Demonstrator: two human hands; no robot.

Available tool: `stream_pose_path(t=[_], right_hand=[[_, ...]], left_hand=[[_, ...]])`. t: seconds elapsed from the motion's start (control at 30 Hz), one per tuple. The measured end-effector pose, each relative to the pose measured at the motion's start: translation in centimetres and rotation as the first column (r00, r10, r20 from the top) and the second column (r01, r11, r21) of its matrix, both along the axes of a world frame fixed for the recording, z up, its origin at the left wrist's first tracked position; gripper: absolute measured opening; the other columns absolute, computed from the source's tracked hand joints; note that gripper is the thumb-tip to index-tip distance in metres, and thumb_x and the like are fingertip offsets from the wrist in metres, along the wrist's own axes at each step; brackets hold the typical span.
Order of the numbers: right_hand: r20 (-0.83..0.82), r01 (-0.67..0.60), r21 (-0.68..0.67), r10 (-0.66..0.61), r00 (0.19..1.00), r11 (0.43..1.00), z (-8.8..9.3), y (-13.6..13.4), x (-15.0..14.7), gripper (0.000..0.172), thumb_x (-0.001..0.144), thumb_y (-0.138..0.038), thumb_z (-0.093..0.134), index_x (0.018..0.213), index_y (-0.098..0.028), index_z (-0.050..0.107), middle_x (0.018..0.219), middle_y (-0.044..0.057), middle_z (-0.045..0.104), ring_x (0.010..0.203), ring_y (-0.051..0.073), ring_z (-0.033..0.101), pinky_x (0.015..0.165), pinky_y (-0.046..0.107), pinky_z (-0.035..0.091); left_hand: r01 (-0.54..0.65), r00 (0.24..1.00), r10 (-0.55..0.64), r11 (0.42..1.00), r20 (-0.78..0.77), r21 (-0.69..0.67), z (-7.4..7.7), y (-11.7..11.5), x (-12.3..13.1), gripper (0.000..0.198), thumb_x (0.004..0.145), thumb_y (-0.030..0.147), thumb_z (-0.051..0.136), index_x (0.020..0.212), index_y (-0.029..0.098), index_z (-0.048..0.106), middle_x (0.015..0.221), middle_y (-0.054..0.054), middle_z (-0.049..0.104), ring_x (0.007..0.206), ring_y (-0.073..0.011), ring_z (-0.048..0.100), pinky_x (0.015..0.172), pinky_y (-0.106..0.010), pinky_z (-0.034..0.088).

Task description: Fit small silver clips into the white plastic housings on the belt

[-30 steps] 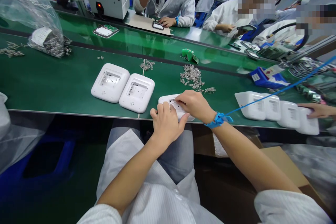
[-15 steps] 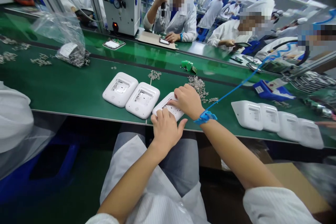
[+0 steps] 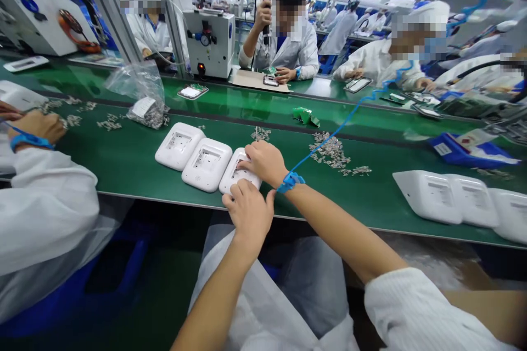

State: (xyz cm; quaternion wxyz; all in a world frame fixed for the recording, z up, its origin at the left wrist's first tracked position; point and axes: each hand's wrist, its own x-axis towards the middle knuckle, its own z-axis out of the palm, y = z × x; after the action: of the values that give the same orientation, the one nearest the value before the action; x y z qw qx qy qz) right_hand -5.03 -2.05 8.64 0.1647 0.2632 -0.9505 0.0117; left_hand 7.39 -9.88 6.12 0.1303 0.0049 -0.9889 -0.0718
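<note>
My left hand (image 3: 250, 209) rests its bent fingertips on the near edge of a white plastic housing (image 3: 230, 174), its thumb sticking out to the right. Over the same housing, my right hand (image 3: 265, 162) has its fingers curled, with a digit reaching into the recessed part. Whatever those fingers may pinch is hidden. Two similar housings, a middle one (image 3: 206, 165) and a far-left one (image 3: 180, 146), lie flat in a row to the left. A blue coiled-cord wristband (image 3: 290, 181) is around my right wrist. Small metal pieces (image 3: 329, 149) lie in a loose heap beyond my right hand.
The green bench (image 3: 135, 170) has a raised strip behind. A bag of metal parts (image 3: 147, 109) sits back left. More white housings (image 3: 436, 197) and a blue tray (image 3: 469, 149) are at right. A co-worker's hand (image 3: 43, 127) works at left. The blue cord (image 3: 349, 115) crosses the bench.
The view has turned left. The row of three housings, with my hands on the third, has shifted left relative to the metal pieces. A co-worker's hands have come into view at left.
</note>
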Motion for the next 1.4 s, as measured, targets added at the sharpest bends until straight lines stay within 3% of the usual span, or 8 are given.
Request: stream_pose_path(t=[0.23, 0.4, 0.5, 0.67, 0.83, 1.03, 1.27, 1.4], right_hand=[[-0.191, 0.334, -0.353, -0.417, 0.889, 0.874, -3.5, 14.2, 3.0, 0.045, 0.1, -0.052, 0.05, 0.112, -0.012, 0.067, 0.109, 0.018, 0.068, 0.105, 0.033, 0.058, 0.094, 0.044, 0.041], [-0.066, 0.888, -0.407, -0.977, 0.204, 0.213, -5.6, 32.7, 10.9, 0.07, 0.083, -0.05, 0.063, 0.13, 0.002, 0.059, 0.127, 0.036, 0.058, 0.121, 0.051, 0.051, 0.096, 0.059, 0.04], [0.041, 0.921, -0.369, -0.988, 0.148, 0.122, -5.9, 36.7, 14.6, 0.064, 0.087, -0.049, 0.058, 0.129, -0.001, 0.061, 0.116, 0.032, 0.065, 0.109, 0.047, 0.061, 0.088, 0.054, 0.045], [-0.056, 0.917, -0.27, -0.956, 0.289, 0.293, -6.1, 33.8, 15.4, 0.05, 0.089, -0.05, 0.054, 0.118, -0.011, 0.068, 0.104, 0.023, 0.07, 0.105, 0.042, 0.063, 0.087, 0.052, 0.042], [0.023, 0.702, -0.27, -0.724, 0.689, 0.659, -5.1, 25.9, 13.3, 0.043, 0.092, -0.05, 0.052, 0.11, -0.013, 0.065, 0.094, 0.015, 0.071, 0.093, 0.031, 0.065, 0.081, 0.041, 0.046], [0.143, 0.374, -0.274, -0.347, 0.927, 0.886, -2.4, 14.1, 11.5, 0.027, 0.097, -0.04, 0.054, 0.101, -0.016, 0.065, 0.09, 0.013, 0.071, 0.083, 0.029, 0.066, 0.075, 0.04, 0.051], [0.014, -0.271, -0.611, 0.352, 0.936, 0.744, 2.2, 10.4, 12.2, 0.012, 0.101, -0.027, 0.059, 0.103, -0.022, 0.07, 0.099, 0.007, 0.074, 0.092, 0.021, 0.069, 0.081, 0.034, 0.056], [-0.075, -0.318, -0.55, 0.333, 0.94, 0.772, 2.7, 11.7, 10.8, 0.013, 0.1, -0.023, 0.061, 0.095, -0.021, 0.073, 0.092, 0.006, 0.073, 0.086, 0.019, 0.069, 0.076, 0.032, 0.056]], left_hand=[[-0.134, 0.986, 0.138, 0.99, -0.097, 0.05, 0.7, -2.9, -1.6, 0.069, 0.1, 0.058, 0.038, 0.124, -0.003, 0.06, 0.105, -0.023, 0.058, 0.099, -0.0373, 0.05, 0.087, -0.056, 0.039], [0.188, 0.956, -0.066, 0.886, -0.285, 0.424, -0.7, -0.4, -0.3, 0.041, 0.097, 0.015, 0.035, 0.135, 0.01, 0.052, 0.119, -0.02, 0.059, 0.107, -0.0318, 0.053, 0.089, -0.048, 0.042], [0.463, 0.885, -0.302, 0.649, -0.355, 0.603, -2.1, 2.1, 1.1, 0.046, 0.088, -0.001, 0.029, 0.124, 0.015, 0.052, 0.108, -0.012, 0.063, 0.1, -0.0238, 0.058, 0.088, -0.041, 0.047], [0.567, 0.799, -0.47, 0.378, -0.376, 0.732, -3.9, 4.1, 2.9, 0.045, 0.091, 0.0, 0.031, 0.127, 0.021, 0.048, 0.115, -0.01, 0.065, 0.1, -0.0191, 0.063, 0.089, -0.038, 0.054], [0.456, 0.865, -0.352, 0.248, -0.359, 0.855, -3.7, 3.7, 3.2, 0.034, 0.098, 0.011, 0.036, 0.13, 0.021, 0.041, 0.129, -0.014, 0.057, 0.081, -0.0107, 0.067, 0.081, -0.033, 0.059], [0.421, 0.892, -0.247, 0.141, -0.38, 0.896, -2.4, 2.3, 2.7, 0.013, 0.098, 0.025, 0.053, 0.086, 0.019, 0.054, 0.101, -0.006, 0.062, 0.091, -0.0169, 0.072, 0.079, -0.031, 0.059], [0.188, 0.947, -0.217, -0.221, -0.236, 0.957, -0.6, 2.2, 0.9, 0.021, 0.082, 0.033, 0.074, 0.083, 0.017, 0.061, 0.084, -0.002, 0.067, 0.065, -0.0121, 0.066, 0.067, -0.026, 0.056], [0.275, 0.943, -0.189, -0.025, -0.275, 0.961, -0.7, 3.2, -0.3, 0.017, 0.09, 0.034, 0.066, 0.092, 0.017, 0.063, 0.09, -0.004, 0.067, 0.074, -0.0148, 0.067, 0.072, -0.029, 0.055]])
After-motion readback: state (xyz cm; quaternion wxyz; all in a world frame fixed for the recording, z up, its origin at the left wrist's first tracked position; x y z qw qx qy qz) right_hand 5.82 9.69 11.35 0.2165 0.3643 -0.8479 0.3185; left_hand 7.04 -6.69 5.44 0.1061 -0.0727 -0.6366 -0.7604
